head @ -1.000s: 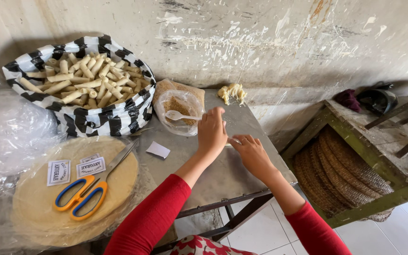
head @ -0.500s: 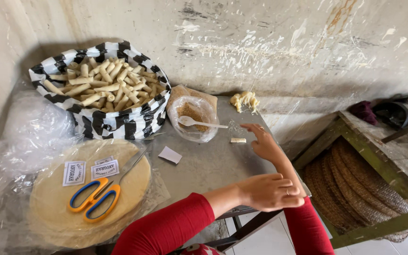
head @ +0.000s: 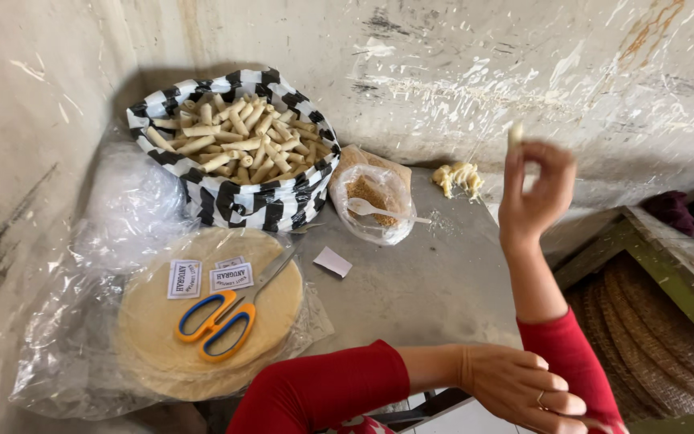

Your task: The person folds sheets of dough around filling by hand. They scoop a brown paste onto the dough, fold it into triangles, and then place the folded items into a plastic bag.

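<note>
Right hand (head: 533, 191) is raised off the tabletop (head: 419, 289), fingers pinched shut on a small pale roll (head: 516, 133) held at the fingertips, up against the wall backdrop. Left hand (head: 524, 387) sits low at the frame bottom near the tabletop's front edge, fingers loosely curled, palm down, holding nothing; ring visible on one finger. Both sleeves red. On the tabletop: black-and-white striped bag (head: 238, 189) at the back, full of pale rolled sticks (head: 238, 137). Just right of it, an open clear plastic bag of brown crumbs (head: 371, 197) with a white plastic spoon (head: 383, 211) lying in it, handle pointing right. Small clump of pale scraps (head: 459, 177) at the back by the wall, well apart from the right hand. Front left: stack of round thin wrappers (head: 202, 321) in clear plastic, with orange-and-blue scissors (head: 222, 321) lying on top and two small paper labels (head: 206, 277) beside the scissors. One blank slip of paper (head: 332, 261) on bare tabletop between the wrapper stack and the crumb bag. Crumpled clear plastic (head: 134, 209) left of the striped bag.
</note>
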